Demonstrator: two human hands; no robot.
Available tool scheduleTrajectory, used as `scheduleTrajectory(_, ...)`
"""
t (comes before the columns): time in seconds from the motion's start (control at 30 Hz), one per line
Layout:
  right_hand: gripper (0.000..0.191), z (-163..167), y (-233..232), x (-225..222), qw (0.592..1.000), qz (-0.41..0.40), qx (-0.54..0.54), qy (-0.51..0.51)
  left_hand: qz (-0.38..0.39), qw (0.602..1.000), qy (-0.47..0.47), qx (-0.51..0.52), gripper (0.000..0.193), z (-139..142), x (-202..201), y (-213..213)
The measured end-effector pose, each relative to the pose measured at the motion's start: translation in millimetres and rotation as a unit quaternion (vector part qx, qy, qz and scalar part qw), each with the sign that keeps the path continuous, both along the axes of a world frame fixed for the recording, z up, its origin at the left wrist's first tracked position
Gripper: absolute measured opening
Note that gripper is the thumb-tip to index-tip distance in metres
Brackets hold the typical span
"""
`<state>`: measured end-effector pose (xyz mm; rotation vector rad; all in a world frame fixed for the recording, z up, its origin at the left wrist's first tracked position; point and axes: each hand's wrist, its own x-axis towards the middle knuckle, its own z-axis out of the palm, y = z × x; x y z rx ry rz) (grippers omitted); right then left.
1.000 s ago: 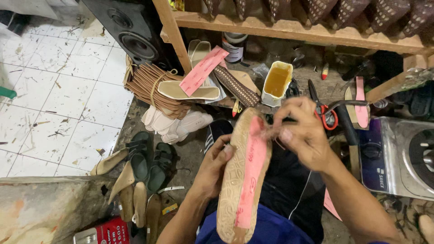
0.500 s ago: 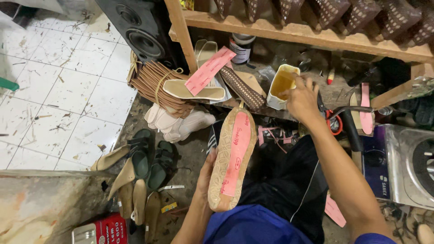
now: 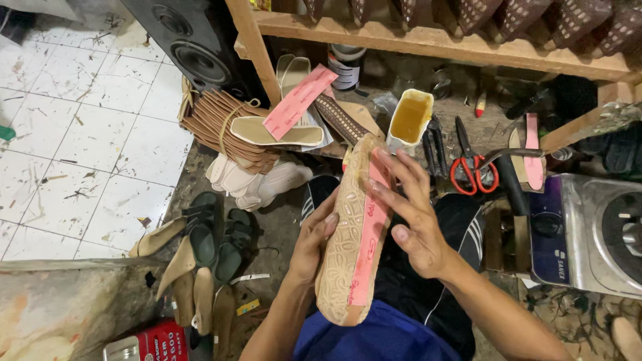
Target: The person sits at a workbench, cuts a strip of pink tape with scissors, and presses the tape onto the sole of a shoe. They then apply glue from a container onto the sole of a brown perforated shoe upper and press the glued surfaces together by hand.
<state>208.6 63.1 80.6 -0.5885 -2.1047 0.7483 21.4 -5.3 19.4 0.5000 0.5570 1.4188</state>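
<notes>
The left hand [image 3: 314,244] grips the edge of a tan shoe sole [image 3: 348,234], held upright between both hands. The right hand [image 3: 408,214], fingers spread, presses a pink strip [image 3: 372,241] onto it. A yellow glue tub [image 3: 409,120] stands just beyond; a red box [image 3: 157,341] lies lower left.

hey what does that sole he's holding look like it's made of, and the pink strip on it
The sole looks like tan moulded rubber or foam: matte, with a stamped repeating pattern. The pink strip looks like thin paper or card, flat and matte, lying along its face; which of the two cannot be told. The left hand steadies the sole, the right hand presses the strip.
</notes>
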Motion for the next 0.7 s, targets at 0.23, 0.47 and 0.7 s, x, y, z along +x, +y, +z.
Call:
scheduleTrajectory(0.23,0.058,12.6,-4.7,0.0,0.974,-0.128,0.179,-0.061,-0.006,1.0,-0.005,0.006,0.079,4.2,-7.4,-1.8)
scheduleTrajectory(0.47,0.054,5.4,9.4,10.5,0.943,-0.15,0.287,-0.082,-0.032,0.999,-0.015,-0.015,0.081,16.9,-7.3,-8.7)
scheduleTrajectory(0.7,0.05,8.4,12.7,17.3,0.934,-0.133,0.321,-0.081,-0.045,0.999,-0.015,0.005,0.081,17.7,-11.1,-8.8)
